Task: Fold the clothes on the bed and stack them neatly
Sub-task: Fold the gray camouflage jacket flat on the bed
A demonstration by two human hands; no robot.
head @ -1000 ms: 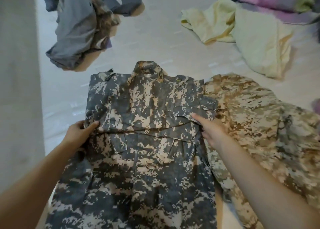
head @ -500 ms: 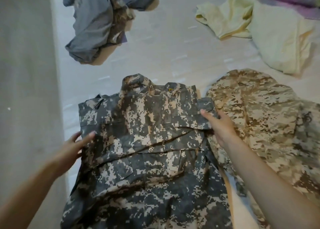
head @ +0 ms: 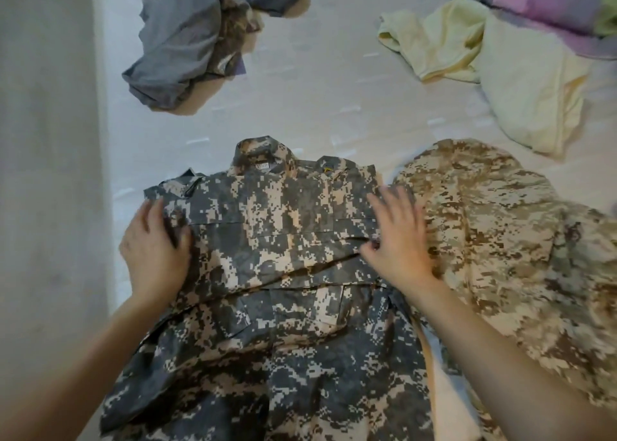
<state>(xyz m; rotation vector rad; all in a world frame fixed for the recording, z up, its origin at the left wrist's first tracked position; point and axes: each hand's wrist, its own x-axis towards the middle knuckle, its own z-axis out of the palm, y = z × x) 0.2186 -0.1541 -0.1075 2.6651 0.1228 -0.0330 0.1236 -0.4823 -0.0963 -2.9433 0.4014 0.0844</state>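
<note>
Mid-fold on grey jacket [head: 277, 240]; left hand [head: 155, 250], right hand [head: 397, 240] flat, pressing, gripping nothing. Unfolded: tan jacket [head: 494, 247], grey pile [head: 180, 46], yellow cloth [head: 521, 87].

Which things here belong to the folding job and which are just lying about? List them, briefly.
Job: grey camouflage jacket, pressed flat by left hand and right hand; tan camouflage garment beside it; crumpled grey garment and pale yellow cloth, both unfolded.
Lying about: purple and green blanket at the far right corner; white sheet underneath everything.
</note>
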